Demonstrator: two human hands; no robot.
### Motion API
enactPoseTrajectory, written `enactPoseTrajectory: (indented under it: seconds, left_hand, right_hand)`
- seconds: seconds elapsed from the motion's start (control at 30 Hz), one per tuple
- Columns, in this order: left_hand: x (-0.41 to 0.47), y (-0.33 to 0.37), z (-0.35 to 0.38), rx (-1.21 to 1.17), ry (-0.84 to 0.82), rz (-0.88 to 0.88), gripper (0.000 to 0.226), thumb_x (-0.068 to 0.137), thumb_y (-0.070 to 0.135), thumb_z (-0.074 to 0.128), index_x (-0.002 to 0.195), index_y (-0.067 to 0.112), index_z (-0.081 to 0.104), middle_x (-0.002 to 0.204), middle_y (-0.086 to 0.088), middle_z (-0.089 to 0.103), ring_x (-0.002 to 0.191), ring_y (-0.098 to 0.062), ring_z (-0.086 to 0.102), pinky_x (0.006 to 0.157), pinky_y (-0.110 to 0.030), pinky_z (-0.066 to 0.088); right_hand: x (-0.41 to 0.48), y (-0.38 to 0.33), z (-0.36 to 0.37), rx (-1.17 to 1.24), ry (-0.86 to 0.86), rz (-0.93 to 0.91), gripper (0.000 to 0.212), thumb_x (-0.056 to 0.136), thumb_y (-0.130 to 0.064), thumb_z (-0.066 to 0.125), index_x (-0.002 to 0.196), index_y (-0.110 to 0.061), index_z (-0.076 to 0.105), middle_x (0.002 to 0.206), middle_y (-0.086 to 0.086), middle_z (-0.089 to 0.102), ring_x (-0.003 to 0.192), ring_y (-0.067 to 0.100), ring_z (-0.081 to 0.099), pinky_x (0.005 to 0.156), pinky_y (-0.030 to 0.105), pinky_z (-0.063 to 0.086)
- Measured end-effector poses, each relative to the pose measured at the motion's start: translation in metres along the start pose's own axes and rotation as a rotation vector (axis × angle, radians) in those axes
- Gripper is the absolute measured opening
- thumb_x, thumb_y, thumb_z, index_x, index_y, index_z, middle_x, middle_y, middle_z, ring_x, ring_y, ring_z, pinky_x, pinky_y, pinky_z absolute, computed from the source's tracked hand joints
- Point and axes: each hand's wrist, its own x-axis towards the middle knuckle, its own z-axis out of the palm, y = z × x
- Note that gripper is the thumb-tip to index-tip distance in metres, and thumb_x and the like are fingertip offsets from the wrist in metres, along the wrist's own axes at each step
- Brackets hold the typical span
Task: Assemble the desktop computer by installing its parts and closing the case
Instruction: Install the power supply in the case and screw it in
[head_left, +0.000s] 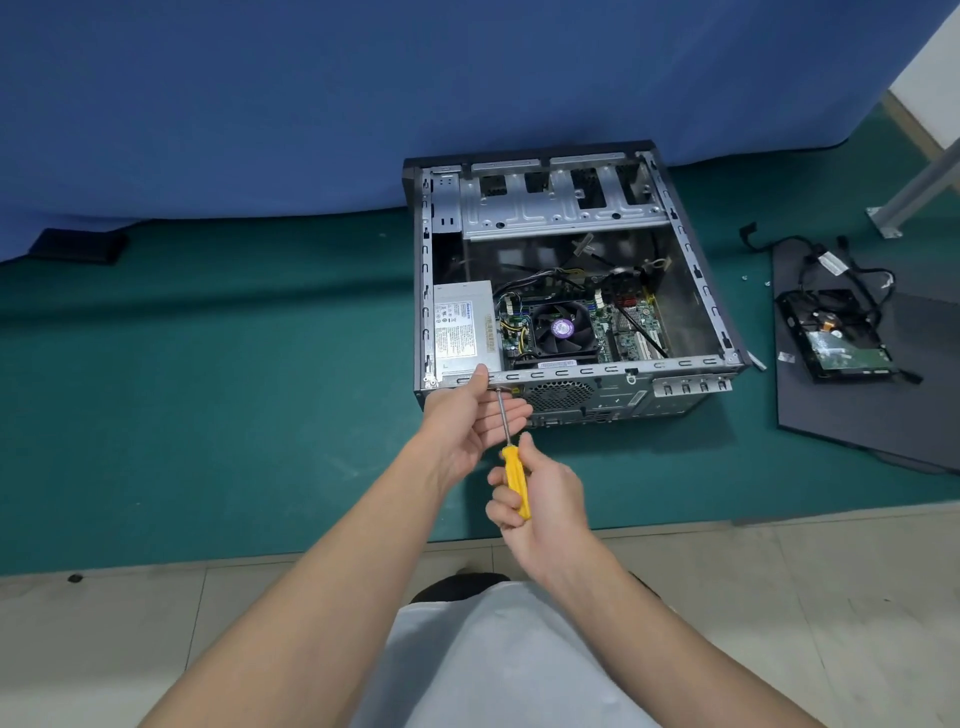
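Observation:
An open desktop case (685, 364) lies on its side on green matting. Inside it sit a grey power supply (460, 327), a motherboard and a black CPU fan (563, 327). My right hand (540, 499) grips the yellow handle of a screwdriver (514, 480). Its metal shaft runs up to the case's rear panel, near the power supply corner. My left hand (467, 415) is at that corner, thumb on the case rim and relaxed fingers cradling the shaft. A hard drive (841, 348) with black cables lies on a dark side panel (872, 415) to the right.
A blue cloth hangs behind the case. A metal frame leg (904, 202) stands at the far right. Two small screws (756, 280) lie on the matting by the side panel. Pale floor tiles and my white shirt fill the foreground.

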Motion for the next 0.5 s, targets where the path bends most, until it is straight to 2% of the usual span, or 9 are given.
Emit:
enactPoseTrajectory:
  seconds: [0.07,0.1,0.13,0.17,0.2,0.27,0.33,0.4,0.5]
  left_hand:
    - [0.001,0.001,0.000,-0.006,0.008,-0.001,0.045,0.098,0.029,0.053,0.100,-0.015,0.059,0.085,-0.027,0.070,0.073,-0.030,0.072,0.061,-0.033,0.060]
    - [0.000,0.001,0.000,-0.003,0.009,-0.005,0.045,0.098,0.029,0.053,0.100,-0.015,0.059,0.085,-0.027,0.071,0.074,-0.030,0.072,0.061,-0.033,0.060]
    - [0.000,0.001,0.000,0.007,0.009,-0.009,0.045,0.098,0.030,0.053,0.100,-0.015,0.059,0.086,-0.026,0.071,0.075,-0.030,0.073,0.061,-0.033,0.060]
    - [0.000,0.001,0.000,0.019,0.007,-0.014,0.046,0.098,0.030,0.052,0.101,-0.015,0.060,0.087,-0.026,0.071,0.077,-0.030,0.073,0.062,-0.033,0.061]
    - [0.000,0.002,-0.001,0.029,0.004,-0.018,0.046,0.098,0.031,0.052,0.102,-0.014,0.060,0.089,-0.026,0.071,0.078,-0.030,0.073,0.063,-0.033,0.061]
    - [-0.001,0.002,-0.002,0.038,0.002,-0.017,0.046,0.098,0.031,0.052,0.102,-0.014,0.060,0.090,-0.026,0.071,0.079,-0.030,0.073,0.064,-0.033,0.061]
    - [-0.001,0.002,-0.002,0.033,0.007,-0.011,0.045,0.098,0.031,0.052,0.100,-0.014,0.060,0.089,-0.026,0.071,0.078,-0.030,0.073,0.064,-0.033,0.061]
    - [0.000,0.002,-0.001,0.031,0.008,-0.009,0.044,0.098,0.030,0.052,0.098,-0.013,0.060,0.088,-0.026,0.071,0.076,-0.029,0.072,0.065,-0.033,0.061]
    - [0.000,0.001,0.000,0.047,0.015,-0.006,0.043,0.098,0.030,0.052,0.097,-0.012,0.060,0.089,-0.025,0.071,0.078,-0.029,0.072,0.068,-0.034,0.061]
  right_hand:
    - [-0.003,0.007,0.006,-0.472,0.212,-0.302,0.032,0.094,-0.036,0.057,0.076,-0.009,0.052,0.063,0.005,0.058,0.046,0.018,0.048,0.043,0.030,0.037]
    - [-0.003,0.011,0.008,-0.712,0.286,-0.424,0.032,0.094,-0.037,0.056,0.073,-0.013,0.053,0.069,0.005,0.062,0.061,0.025,0.057,0.056,0.036,0.044]
    - [-0.001,0.015,0.009,-0.877,0.330,-0.505,0.033,0.095,-0.036,0.053,0.070,-0.014,0.053,0.072,0.005,0.064,0.076,0.030,0.058,0.066,0.038,0.045]
    - [0.001,0.017,0.009,-0.945,0.352,-0.543,0.036,0.097,-0.034,0.050,0.067,-0.014,0.051,0.071,0.006,0.062,0.083,0.033,0.055,0.070,0.038,0.042]
    - [0.003,0.018,0.008,-0.950,0.357,-0.558,0.039,0.098,-0.032,0.048,0.063,-0.012,0.049,0.067,0.006,0.058,0.081,0.034,0.053,0.068,0.038,0.039]
    - [0.008,0.018,0.006,-0.831,0.310,-0.528,0.040,0.097,-0.025,0.050,0.062,-0.005,0.051,0.060,0.009,0.049,0.063,0.030,0.047,0.058,0.036,0.037]
    - [0.010,0.016,0.006,-0.481,0.185,-0.396,0.035,0.097,-0.015,0.050,0.065,-0.002,0.053,0.055,0.008,0.041,0.043,0.019,0.032,0.043,0.027,0.027]
    - [0.009,0.012,0.004,-0.107,0.033,-0.207,0.031,0.099,-0.012,0.047,0.070,-0.002,0.052,0.052,0.004,0.037,0.035,0.009,0.021,0.034,0.017,0.016]
    - [0.009,0.006,-0.001,0.305,-0.181,0.082,0.027,0.101,-0.018,0.043,0.077,-0.005,0.050,0.051,0.001,0.037,0.030,0.005,0.021,0.027,0.017,0.014]
